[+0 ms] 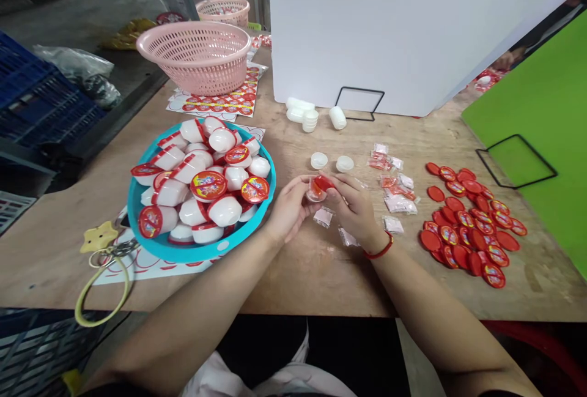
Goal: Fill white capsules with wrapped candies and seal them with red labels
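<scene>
Close together over the middle of the table, both my hands are closed on small things. In my left hand (pixel 293 204) is a small white cup (pixel 315 194), with something reddish and clear in its mouth. My right hand (pixel 355 207) pinches a red lid (pixel 323 183) at the cup's rim; the lid is tilted, not flat on it. Two open white cups (pixel 319 160) stand just beyond my hands. Small clear packets of pinkish-white stuff (pixel 323 217) lie beneath and beside my right hand. Further right are packets with red contents (pixel 389 186).
A blue basin (pixel 202 256) heaped with red-lidded white cups stands left. Loose red lids (pixel 477 226) are spread at right. Stacked white cups (pixel 310 120) sit by a white panel (pixel 358 30). A pink basket (pixel 197 60) rests on sticker sheets (pixel 238 94). A green panel (pixel 541 115) borders the right.
</scene>
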`<state>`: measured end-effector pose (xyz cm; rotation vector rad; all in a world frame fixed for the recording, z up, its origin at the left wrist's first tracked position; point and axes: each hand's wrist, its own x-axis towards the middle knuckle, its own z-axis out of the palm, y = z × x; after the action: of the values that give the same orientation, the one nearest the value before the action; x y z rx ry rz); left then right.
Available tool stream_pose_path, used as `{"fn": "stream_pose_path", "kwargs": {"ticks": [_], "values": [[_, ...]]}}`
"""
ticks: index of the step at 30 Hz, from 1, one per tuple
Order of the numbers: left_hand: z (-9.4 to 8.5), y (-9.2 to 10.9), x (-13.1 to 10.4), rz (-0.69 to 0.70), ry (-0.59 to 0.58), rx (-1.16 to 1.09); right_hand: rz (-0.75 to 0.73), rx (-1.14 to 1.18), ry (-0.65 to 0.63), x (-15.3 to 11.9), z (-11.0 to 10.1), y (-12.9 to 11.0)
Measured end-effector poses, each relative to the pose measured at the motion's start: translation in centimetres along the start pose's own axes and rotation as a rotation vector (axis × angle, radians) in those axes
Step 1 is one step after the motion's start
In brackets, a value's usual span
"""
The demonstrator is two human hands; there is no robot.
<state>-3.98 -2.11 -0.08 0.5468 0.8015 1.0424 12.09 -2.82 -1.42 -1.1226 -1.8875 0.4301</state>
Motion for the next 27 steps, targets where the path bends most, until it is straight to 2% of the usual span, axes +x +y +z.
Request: {"fn": "stream_pose_path", "kwargs": {"ticks": [3,5,8,12,16,20,27], "values": [[0.0,-0.1,0.2,-0.005,-0.003,0.023,0.102,0.041,0.099,0.0,0.0,-0.1],[0.1,-0.1,0.2,-0.026,-0.008,0.009,0.113,0.025,0.139,0.1,-0.1,-0.2],[0.1,0.0,0.2,-0.058,-0.044,-0.027,0.081,-0.034,0.149,0.3,-0.1,-0.4],[0.0,-0.1,0.2,-0.039,-0.141,0.049,0.078,-0.047,0.153,0.4,-0.2,-0.4],[-0.3,-0.4,0.3,0.023,-0.113,0.139,0.084,-0.01,0.146,0.5,-0.2,-0.3],[-0.4,-0.5,0.3,0.039,-0.063,0.212,0.055,0.002,0.042,0.4,-0.4,-0.3],[-0.7,-0.5,0.6,0.053,-0.017,0.224,-0.175,0.025,-0.308,0.6,-1.5,-0.2]]}}
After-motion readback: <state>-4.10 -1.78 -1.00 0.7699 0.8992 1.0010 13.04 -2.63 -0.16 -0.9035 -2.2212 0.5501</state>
